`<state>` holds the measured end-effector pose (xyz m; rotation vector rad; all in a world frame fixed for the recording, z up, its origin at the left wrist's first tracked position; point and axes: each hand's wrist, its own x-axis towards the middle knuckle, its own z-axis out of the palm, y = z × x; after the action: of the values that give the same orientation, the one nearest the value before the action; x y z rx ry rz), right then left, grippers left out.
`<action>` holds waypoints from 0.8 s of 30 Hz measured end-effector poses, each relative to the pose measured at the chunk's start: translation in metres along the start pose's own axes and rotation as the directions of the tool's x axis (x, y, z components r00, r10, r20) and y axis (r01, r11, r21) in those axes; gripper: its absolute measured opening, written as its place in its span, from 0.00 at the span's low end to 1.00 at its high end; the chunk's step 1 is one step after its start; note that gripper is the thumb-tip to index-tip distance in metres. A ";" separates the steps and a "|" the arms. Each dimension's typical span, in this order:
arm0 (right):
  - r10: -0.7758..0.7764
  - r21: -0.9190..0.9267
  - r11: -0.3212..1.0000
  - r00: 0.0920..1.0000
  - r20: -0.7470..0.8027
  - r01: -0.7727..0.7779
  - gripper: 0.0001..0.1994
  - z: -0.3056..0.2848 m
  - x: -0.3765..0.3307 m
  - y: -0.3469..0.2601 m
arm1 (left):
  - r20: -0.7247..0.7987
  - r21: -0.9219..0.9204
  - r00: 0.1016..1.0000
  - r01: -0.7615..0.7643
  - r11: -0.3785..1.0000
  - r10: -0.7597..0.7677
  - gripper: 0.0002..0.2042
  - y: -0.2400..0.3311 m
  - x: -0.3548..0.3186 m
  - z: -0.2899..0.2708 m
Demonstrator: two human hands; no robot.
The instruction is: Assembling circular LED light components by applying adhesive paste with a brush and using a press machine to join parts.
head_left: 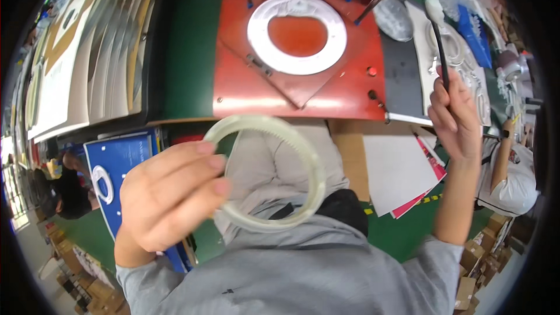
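A pale, translucent ring [318, 178] is held up in front of the person's body, below the near edge of the counter [189, 52], with a row of fine teeth visible along its inner upper edge. The left hand [169, 192] has its fingers drawn in and pinches the ring at its left side. The right hand [455, 114], raised well apart on the right, curls its fingers around a slim black-handled tool [440, 49] with a white tip pointing up and away. Beige fabric [274, 163] shows through the ring's opening.

Beyond the ring, a red plate [350, 90] lies on the counter, bearing a broad white ring [335, 38] that lies flat. Left of the plate stands a thick stack of sheets [93, 58]; lower down, a small white ring [109, 189] rests on a blue panel [134, 154]. Right of the plate are a clear plastic bag [392, 18], white parts [458, 52] and a blue packet [473, 36]. Below the counter's edge, a white sheet [394, 169] overlaps a pink one. At the far right, another person's white sleeve [513, 189] shows above cardboard boxes [473, 254]
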<state>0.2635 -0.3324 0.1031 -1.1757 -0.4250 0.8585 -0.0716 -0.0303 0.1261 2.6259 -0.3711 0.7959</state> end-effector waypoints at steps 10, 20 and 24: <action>-0.633 -0.858 0.510 0.704 -0.321 0.067 0.11 -0.068 0.045 0.097 | -0.102 -0.119 0.910 0.389 0.913 -0.401 0.19 0.001 -0.024 0.016; -0.718 -0.975 0.215 0.670 -0.192 -0.049 0.12 -0.048 0.040 0.085 | -0.064 -0.250 0.792 0.576 0.778 -0.607 0.17 -0.001 -0.028 0.016; -0.798 -0.948 0.209 0.603 -0.024 0.239 0.07 0.025 0.032 0.063 | -0.047 -0.435 0.673 0.652 0.621 -0.738 0.15 -0.002 -0.018 0.030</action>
<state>0.2439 -0.2842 0.0495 -1.9893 -0.8349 -0.5396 -0.0709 -0.0384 0.0920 1.9988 0.5149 0.6319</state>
